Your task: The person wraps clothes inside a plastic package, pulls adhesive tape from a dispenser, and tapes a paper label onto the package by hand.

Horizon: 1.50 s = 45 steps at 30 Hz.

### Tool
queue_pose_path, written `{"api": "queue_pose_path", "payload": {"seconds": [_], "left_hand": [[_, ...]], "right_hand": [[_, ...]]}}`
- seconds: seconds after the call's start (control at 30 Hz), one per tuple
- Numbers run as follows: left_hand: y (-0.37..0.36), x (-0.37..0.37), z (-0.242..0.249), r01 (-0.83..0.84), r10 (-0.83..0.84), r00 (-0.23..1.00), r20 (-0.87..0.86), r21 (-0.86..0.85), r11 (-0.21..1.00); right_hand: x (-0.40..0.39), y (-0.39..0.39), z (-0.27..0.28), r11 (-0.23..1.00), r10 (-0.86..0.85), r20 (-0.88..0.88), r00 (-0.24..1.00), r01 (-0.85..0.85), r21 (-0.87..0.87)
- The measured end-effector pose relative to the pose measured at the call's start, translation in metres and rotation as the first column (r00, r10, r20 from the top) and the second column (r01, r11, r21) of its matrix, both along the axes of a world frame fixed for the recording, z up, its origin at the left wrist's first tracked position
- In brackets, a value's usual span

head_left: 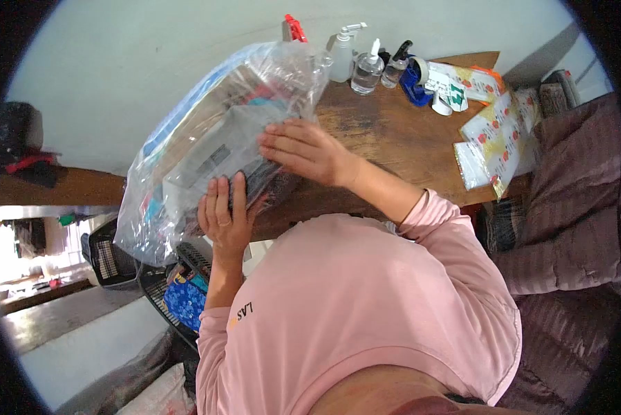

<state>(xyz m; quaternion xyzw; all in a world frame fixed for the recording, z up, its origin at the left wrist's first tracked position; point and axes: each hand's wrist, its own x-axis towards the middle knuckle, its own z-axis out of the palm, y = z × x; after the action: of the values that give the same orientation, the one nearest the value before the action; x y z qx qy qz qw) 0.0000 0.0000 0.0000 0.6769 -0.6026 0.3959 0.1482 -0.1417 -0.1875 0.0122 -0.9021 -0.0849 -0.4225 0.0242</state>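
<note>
Pale wall (151, 55) behind a wooden desk (386, 138), with three bottles (367, 75) plus one red spray top (295, 29). One big clear bag (213, 131) at the left end; left hand (227, 214) and right hand (309, 152) lie flat on it, fingers extended, unclenched. Brown wood shows between bag and floral packets (498, 142).

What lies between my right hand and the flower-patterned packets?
The head view shows only bare wooden tabletop between your right hand and the flower-patterned packets.
</note>
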Motion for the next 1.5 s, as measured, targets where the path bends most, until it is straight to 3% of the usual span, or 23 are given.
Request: {"api": "queue_pose_path", "payload": {"seconds": [0.07, 0.17, 0.2, 0.23, 0.27, 0.3, 0.4, 0.5, 0.53, 0.63, 0.83, 0.87, 0.97, 1.0, 1.1, 1.13, 1.27, 1.37, 1.47, 1.5], "left_hand": [[0.011, 0.011, 0.004, -0.022, 0.022, 0.998, 0.054, -0.004, 1.0], [-0.011, -0.005, -0.003, 0.012, -0.011, 1.0, 0.018, -0.057, 0.998], [-0.01, -0.003, -0.003, 0.015, -0.013, 0.999, 0.032, -0.055, 0.998], [-0.006, -0.003, -0.002, 0.017, -0.016, 1.0, 0.027, -0.038, 0.999], [-0.008, -0.004, -0.004, 0.018, -0.017, 1.0, 0.02, -0.04, 0.999], [-0.006, -0.004, -0.003, 0.018, -0.018, 1.0, 0.016, -0.031, 0.999], [-0.003, -0.002, -0.003, 0.015, -0.015, 1.0, 0.024, 0.01, 1.0], [0.0, 0.0, -0.004, 0.008, -0.01, 0.999, 0.035, 0.04, 0.999], [0.0, 0.0, -0.003, 0.01, -0.012, 0.999, 0.036, 0.046, 0.999], [-0.001, 0.002, -0.005, 0.016, -0.018, 0.999, 0.043, 0.044, 0.999], [0.0, -0.001, -0.005, -0.008, 0.008, 1.0, -0.011, 0.046, 0.999], [0.001, -0.001, -0.006, -0.006, 0.006, 1.0, -0.013, 0.048, 0.999], [0.0, -0.002, -0.005, -0.011, 0.012, 1.0, -0.006, 0.045, 0.999], [0.0, -0.003, -0.004, -0.015, 0.016, 1.0, -0.004, 0.043, 0.999], [-0.001, -0.004, -0.004, -0.021, 0.021, 1.0, -0.013, 0.047, 0.999], [-0.001, -0.004, -0.004, -0.02, 0.02, 1.0, -0.01, 0.046, 0.999], [-0.002, -0.003, -0.005, -0.015, 0.015, 1.0, -0.005, 0.034, 0.999], [-0.002, -0.004, -0.004, -0.001, 0.001, 1.0, -0.02, 0.028, 1.0], [-0.003, -0.004, -0.002, 0.014, -0.014, 1.0, -0.01, 0.027, 1.0], [-0.004, -0.003, -0.001, 0.02, -0.02, 1.0, -0.001, 0.026, 0.999]], "right_hand": [[0.001, 0.015, 0.003, 0.998, -0.03, 0.108, 0.994, 0.023, 0.063], [-0.075, -0.035, -0.006, 0.914, -0.298, 0.097, 0.95, 0.254, 0.316], [-0.094, -0.053, -0.026, 0.793, -0.524, 0.106, 0.845, 0.438, 0.424], [-0.114, -0.074, -0.054, 0.6, -0.712, 0.007, 0.702, 0.602, 0.527], [-0.136, -0.104, -0.081, 0.408, -0.809, -0.063, 0.584, 0.636, 0.656], [-0.163, -0.132, -0.118, 0.229, -0.887, -0.17, 0.43, 0.728, 0.647], [-0.216, -0.204, -0.181, 0.0, -0.895, -0.298, 0.333, 0.667, 0.745], [-0.226, -0.251, -0.182, 0.041, -0.799, -0.426, 0.425, 0.745, 0.666], [-0.224, -0.259, -0.182, -0.079, -0.743, -0.547, 0.385, 0.761, 0.643], [-0.223, -0.273, -0.176, -0.105, -0.655, -0.655, 0.376, 0.813, 0.572], [-0.228, -0.307, -0.181, -0.07, -0.458, -0.723, 0.517, 0.79, 0.61], [-0.229, -0.312, -0.176, -0.087, -0.419, -0.82, 0.391, 0.881, 0.465], [-0.194, -0.274, -0.111, -0.065, -0.655, -0.747, 0.111, 0.977, 0.202], [-0.195, -0.275, -0.109, -0.018, -0.662, -0.722, 0.202, 0.959, 0.284], [-0.206, -0.285, -0.12, 0.026, -0.52, -0.798, 0.303, 0.94, 0.341], [-0.204, -0.276, -0.108, -0.131, -0.335, -0.878, 0.343, 0.905, 0.404], [-0.225, -0.268, -0.14, -0.145, -0.337, -0.783, 0.523, 0.793, 0.592], [-0.251, -0.266, -0.18, -0.148, -0.354, -0.527, 0.773, 0.51, 0.847], [-0.27, -0.25, -0.193, -0.172, -0.243, -0.422, 0.874, 0.389, 0.905], [-0.271, -0.243, -0.196, -0.209, -0.232, -0.29, 0.928, 0.244, 0.947]]}}
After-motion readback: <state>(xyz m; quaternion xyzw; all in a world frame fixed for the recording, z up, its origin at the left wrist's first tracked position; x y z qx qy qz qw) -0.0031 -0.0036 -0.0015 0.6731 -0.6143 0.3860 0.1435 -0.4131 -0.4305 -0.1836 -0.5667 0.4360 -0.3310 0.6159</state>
